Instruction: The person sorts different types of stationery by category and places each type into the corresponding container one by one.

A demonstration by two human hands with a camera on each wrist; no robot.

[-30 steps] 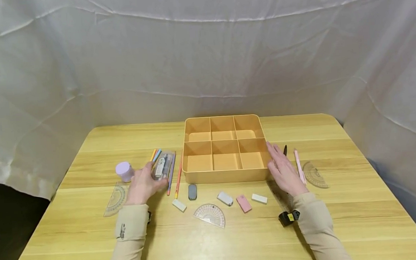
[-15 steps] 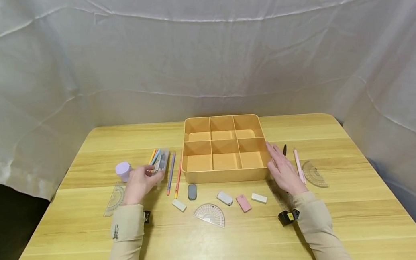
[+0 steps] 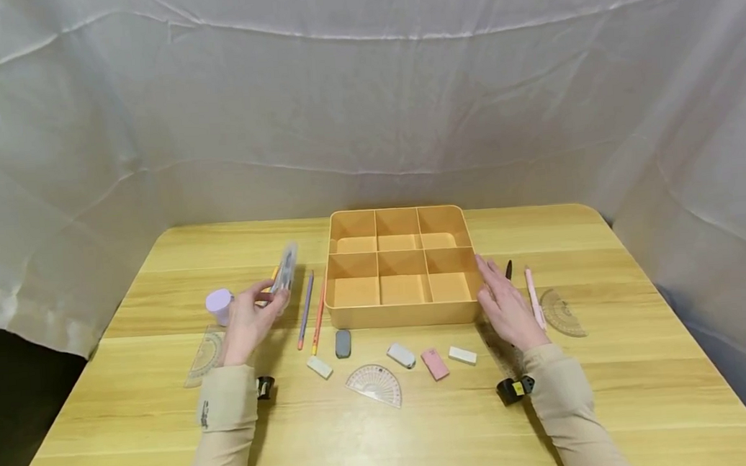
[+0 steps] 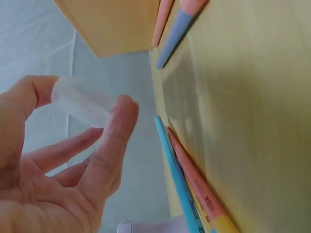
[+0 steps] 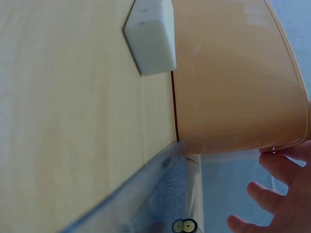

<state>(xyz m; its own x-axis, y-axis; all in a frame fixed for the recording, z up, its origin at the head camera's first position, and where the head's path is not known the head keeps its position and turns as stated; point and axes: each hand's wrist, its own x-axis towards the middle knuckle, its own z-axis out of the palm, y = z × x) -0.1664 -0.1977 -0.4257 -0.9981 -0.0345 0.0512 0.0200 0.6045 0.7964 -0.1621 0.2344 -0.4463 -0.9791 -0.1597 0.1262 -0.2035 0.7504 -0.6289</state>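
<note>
My left hand pinches a clear plastic case between thumb and fingers, tilted up above the table; the left wrist view shows its translucent edge, and what it contains is unclear. Below that hand lie a blue pencil and a pink pencil. A purple pencil and an orange-red pencil lie between the case and the six-compartment organizer box. With fingers extended, my right hand touches the box's right side. Under its wrist is a transparent ruler-like sheet with printed marks.
In front of the box lie a grey eraser, a pink eraser, several whitish erasers and a clear protractor. A lilac round container stands at left. Right of the right hand are a pink pen and another protractor.
My left hand has lifted the plastic case off the table and tipped it more upright, away from the purple pencil. The right hand stays at the box's side.
</note>
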